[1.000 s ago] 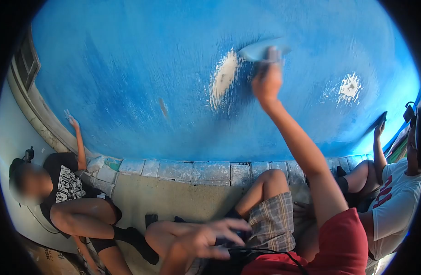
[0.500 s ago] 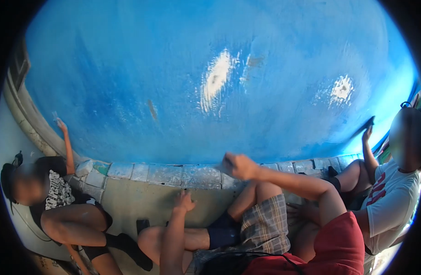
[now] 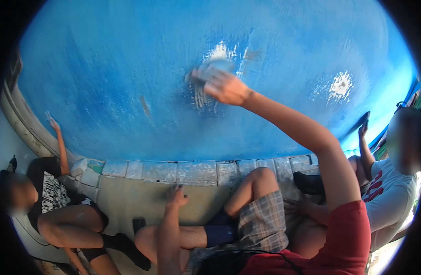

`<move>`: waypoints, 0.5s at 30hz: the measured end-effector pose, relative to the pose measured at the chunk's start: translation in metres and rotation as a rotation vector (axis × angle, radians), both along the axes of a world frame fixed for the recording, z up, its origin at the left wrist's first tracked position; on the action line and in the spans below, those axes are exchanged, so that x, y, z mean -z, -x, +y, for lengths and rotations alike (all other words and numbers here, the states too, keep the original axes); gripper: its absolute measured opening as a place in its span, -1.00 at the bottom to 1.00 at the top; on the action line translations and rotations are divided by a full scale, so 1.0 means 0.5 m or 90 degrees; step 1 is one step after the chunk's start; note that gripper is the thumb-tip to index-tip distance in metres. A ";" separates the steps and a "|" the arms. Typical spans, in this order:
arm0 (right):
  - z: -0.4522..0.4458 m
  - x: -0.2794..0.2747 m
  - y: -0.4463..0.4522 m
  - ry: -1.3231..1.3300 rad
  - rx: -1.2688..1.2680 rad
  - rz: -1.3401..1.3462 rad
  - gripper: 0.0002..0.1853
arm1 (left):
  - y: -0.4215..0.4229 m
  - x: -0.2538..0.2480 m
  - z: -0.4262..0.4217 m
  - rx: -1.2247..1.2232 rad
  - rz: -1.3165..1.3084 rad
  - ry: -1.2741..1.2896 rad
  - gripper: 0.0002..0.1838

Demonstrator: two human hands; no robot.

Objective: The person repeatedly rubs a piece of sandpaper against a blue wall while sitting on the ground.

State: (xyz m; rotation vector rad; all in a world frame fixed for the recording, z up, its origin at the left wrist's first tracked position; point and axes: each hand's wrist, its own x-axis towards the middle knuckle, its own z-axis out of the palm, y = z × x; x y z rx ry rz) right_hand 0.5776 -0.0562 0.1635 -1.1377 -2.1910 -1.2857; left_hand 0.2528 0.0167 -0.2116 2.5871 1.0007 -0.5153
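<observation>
My right hand (image 3: 226, 86) is raised against the blue wall (image 3: 283, 105), at the lower left of a glossy white patch (image 3: 219, 51). It is closed on a flat, bluish-grey piece (image 3: 222, 65), smeared by motion, so its exact kind does not show. Low in front of me, my left hand (image 3: 177, 197) is over the tan floor near my bent knee, fingers somewhat spread and seemingly holding nothing. A small dark spot shows by its fingertips.
Grey blocks (image 3: 196, 173) line the wall's foot. A person in a black shirt (image 3: 49, 183) sits at left, one hand at the wall. Another in a white shirt (image 3: 391, 192) sits at right, holding a dark flat tool (image 3: 359, 123) to it. A dark object (image 3: 138, 224) lies beside my knee.
My right hand has swung up and slightly left from above the blocks to the white patch, carrying the flat piece. My left hand stays low, shifted slightly left in view.
</observation>
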 end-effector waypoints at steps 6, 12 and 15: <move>0.023 0.095 0.013 0.126 0.070 0.059 -0.64 | 0.024 -0.013 -0.007 -0.061 -0.002 -0.016 -0.11; -0.028 -0.054 0.062 0.016 0.340 0.273 -0.79 | 0.008 -0.001 0.004 -0.068 0.005 -0.037 -0.16; 0.006 0.141 -0.056 0.240 -0.038 -0.031 -0.62 | 0.002 0.000 0.008 -0.054 0.015 -0.072 -0.21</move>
